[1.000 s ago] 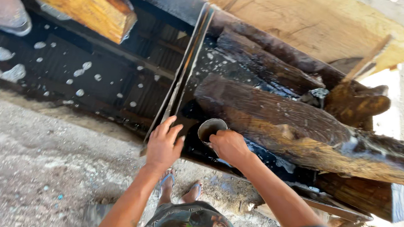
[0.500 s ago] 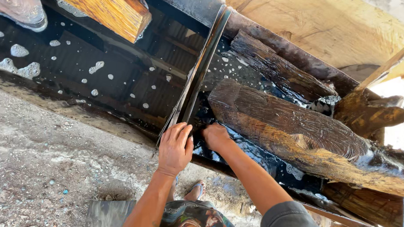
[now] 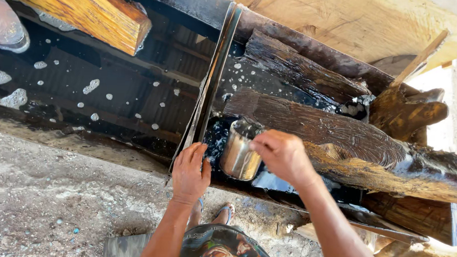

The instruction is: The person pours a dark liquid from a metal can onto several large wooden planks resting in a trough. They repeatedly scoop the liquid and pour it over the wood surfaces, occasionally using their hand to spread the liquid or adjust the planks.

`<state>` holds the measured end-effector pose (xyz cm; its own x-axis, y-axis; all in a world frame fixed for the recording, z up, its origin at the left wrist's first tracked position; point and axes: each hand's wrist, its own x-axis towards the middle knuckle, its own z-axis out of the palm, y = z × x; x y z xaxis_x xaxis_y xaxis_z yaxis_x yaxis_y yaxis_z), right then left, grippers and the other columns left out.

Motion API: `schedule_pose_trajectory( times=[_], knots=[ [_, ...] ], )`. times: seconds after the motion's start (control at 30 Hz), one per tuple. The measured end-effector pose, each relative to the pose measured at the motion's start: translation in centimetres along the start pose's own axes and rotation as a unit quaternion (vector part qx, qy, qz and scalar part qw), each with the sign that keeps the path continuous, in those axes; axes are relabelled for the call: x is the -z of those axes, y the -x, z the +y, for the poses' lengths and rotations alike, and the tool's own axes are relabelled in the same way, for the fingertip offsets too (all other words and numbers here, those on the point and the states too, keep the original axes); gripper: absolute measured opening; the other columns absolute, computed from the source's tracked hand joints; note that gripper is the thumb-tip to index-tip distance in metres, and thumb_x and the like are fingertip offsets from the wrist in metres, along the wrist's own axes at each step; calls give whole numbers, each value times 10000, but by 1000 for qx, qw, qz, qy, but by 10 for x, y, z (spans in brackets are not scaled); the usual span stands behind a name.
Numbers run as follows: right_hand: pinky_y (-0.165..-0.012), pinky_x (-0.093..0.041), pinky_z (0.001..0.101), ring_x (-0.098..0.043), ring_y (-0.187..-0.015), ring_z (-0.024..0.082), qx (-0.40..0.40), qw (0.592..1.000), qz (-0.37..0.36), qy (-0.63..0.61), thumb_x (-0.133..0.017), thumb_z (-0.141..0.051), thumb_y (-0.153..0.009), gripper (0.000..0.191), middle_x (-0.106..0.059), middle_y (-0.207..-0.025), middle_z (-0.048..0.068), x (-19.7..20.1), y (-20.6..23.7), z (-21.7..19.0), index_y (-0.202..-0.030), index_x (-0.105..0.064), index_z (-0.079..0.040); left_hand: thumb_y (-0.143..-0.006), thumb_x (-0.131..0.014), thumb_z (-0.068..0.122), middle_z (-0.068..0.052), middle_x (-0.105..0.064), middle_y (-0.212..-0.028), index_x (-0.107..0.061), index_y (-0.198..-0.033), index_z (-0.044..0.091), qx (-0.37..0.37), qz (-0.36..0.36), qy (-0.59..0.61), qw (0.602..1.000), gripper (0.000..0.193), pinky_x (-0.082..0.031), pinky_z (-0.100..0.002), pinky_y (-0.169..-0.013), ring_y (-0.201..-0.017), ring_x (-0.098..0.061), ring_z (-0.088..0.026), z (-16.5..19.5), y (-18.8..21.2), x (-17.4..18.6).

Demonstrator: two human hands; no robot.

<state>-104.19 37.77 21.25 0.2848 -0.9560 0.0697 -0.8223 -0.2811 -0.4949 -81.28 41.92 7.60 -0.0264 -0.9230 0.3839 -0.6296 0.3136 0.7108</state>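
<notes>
Our right hand (image 3: 283, 154) grips the metal can (image 3: 239, 153), lifted wet from the black liquid in the trough (image 3: 137, 140); the logs (image 3: 329, 129) beyond it look mostly coated already. Our left hand (image 3: 190, 173) rests open on the trough edge. Half a second ago the can was still submerged, hidden.

A long trough (image 3: 136, 150) holds black liquid (image 3: 113, 89) flecked with pale foam. A yellow timber beam (image 3: 91, 12) dips in at upper left. Gravelly ground (image 3: 43, 203) lies below; bare planks (image 3: 343, 21) above.
</notes>
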Motion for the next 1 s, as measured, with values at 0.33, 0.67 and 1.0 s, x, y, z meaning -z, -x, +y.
schedule_pose_trajectory(
  times=[0.33, 0.67, 1.0],
  knots=[
    [-661, -488, 283, -566, -708, 117, -179, 951, 56, -245, -676, -302, -1009, 256, -697, -823, 32, 83, -80, 51, -973, -716, -52, -863, -693, 94, -114, -656, -1267, -663, -1225, 59, 9, -2, -13, 1000, 365, -514, -440, -979, -1135, -638, -330, 1, 0, -2],
    [-655, -518, 294, -543, -618, 94, -227, 951, 78, -193, -708, -319, -1030, 256, -669, -810, 19, 72, -177, 133, -964, -703, -72, -835, -702, 87, -103, -656, -1264, -663, -1225, 76, 18, -13, -16, 1000, 392, -515, -440, -978, -1135, -631, -322, -2, 0, -2],
    [-605, -585, 343, -491, -529, 51, -277, 830, 167, -454, -721, -257, -1029, 210, -616, -781, -20, 73, -196, 190, -1106, -681, -66, -831, -707, 106, -118, -645, -1269, -650, -1247, 73, 18, -32, -28, 999, 421, -496, -451, -986, -1138, -619, -335, -1, -1, 1]
  ],
)
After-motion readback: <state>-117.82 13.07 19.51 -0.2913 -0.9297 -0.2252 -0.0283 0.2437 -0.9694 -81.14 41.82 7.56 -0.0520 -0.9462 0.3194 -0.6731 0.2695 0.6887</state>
